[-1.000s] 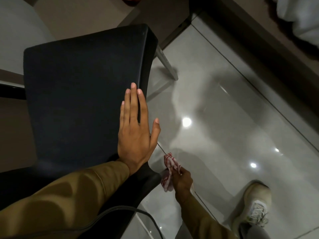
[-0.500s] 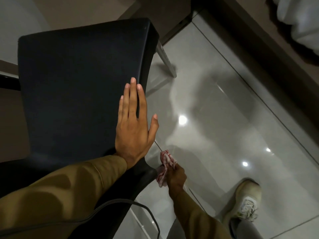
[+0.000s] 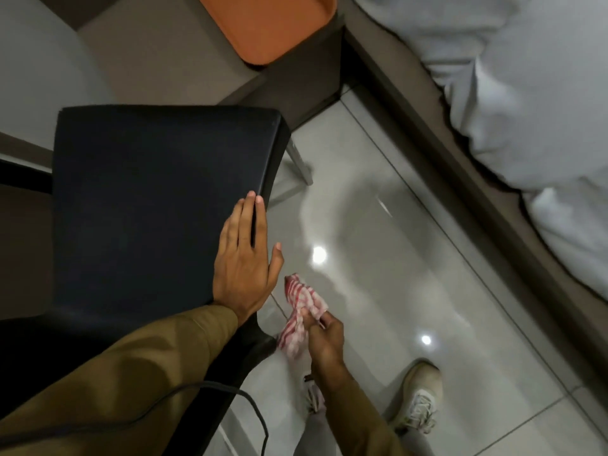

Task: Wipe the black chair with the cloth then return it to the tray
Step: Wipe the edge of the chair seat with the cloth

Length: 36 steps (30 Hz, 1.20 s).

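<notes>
Black chair (image 3: 148, 209): matte, dark, standing on the glossy tiled floor (image 3: 411, 258) beside the desk (image 3: 158, 60). Its seat is cut off at lower left. Orange tray (image 3: 266, 24) only partly in frame. Left hand (image 3: 245, 261) flat, fingers extended, on the chair's right edge. Right hand (image 3: 324, 340) closed around the red-and-white striped cloth (image 3: 301, 311), just beside the chair.
</notes>
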Motion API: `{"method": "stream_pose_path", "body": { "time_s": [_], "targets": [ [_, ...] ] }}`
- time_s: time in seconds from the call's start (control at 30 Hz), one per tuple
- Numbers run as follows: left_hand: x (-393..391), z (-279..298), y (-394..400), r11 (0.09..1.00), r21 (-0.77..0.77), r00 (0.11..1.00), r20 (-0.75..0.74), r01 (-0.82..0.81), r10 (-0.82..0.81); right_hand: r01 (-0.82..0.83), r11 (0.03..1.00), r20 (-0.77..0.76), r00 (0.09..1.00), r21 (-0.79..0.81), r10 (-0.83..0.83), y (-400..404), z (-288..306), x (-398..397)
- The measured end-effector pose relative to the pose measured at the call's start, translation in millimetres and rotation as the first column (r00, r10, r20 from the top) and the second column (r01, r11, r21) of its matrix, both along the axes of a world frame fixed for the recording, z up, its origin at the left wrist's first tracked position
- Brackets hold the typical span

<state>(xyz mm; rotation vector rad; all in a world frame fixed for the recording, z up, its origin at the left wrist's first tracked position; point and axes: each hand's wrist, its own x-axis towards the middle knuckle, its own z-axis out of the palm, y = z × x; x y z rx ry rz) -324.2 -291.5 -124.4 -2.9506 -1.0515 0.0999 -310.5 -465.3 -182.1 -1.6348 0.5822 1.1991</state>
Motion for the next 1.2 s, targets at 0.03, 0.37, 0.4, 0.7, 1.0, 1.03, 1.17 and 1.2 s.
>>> {"method": "stream_pose_path", "body": {
  "time_s": [0.03, 0.37, 0.4, 0.7, 1.0, 1.03, 1.17, 1.2],
  "targets": [
    [2.9, 3.1, 1.5, 1.000, -0.017, 1.000, 0.007, -0.010, 0.010, 0.029, 1.000, 0.020, 0.999, 0.000, -0.029, 8.0, 2.1, 10.8],
    [47.1, 19.7, 48.9, 0.982, -0.185, 0.999, -0.002, 0.041, -0.042, 0.121, 0.983, 0.281, 0.947, 0.140, -0.156, 99.0, 27.2, 127.2],
    [55.7, 19.5, 55.0, 0.978, -0.207, 0.999, 0.012, 0.038, -0.036, 0.129, 0.978, 0.289, 0.942, 0.162, -0.172, 106.5, 28.8, 135.9],
    [123.1, 14.7, 108.5, 0.969, -0.241, 0.998, 0.037, 0.063, -0.055, 0.113, 0.962, 0.378, 0.903, 0.250, -0.204, 167.9, 17.4, 194.6],
    [128.7, 7.7, 109.0, 0.973, -0.222, 0.998, 0.053, 0.056, -0.046, -0.136, 0.934, 0.442, 0.897, 0.329, -0.025, 216.8, 2.4, 191.4],
    [128.8, 7.3, 107.6, 0.975, -0.218, 0.998, 0.058, 0.049, -0.038, -0.150, 0.939, 0.464, 0.886, 0.311, -0.012, 216.2, -0.9, 192.2],
    [130.3, 3.8, 106.7, 0.975, -0.220, 0.997, 0.080, 0.039, -0.022, -0.143, 0.953, 0.500, 0.866, 0.269, -0.011, 224.7, -26.1, 202.6],
    [130.6, 5.4, 105.8, 0.974, -0.223, 0.996, 0.091, 0.043, -0.023, -0.122, 0.959, 0.499, 0.866, 0.255, -0.023, 227.5, -32.6, 205.5]
  ]
}}
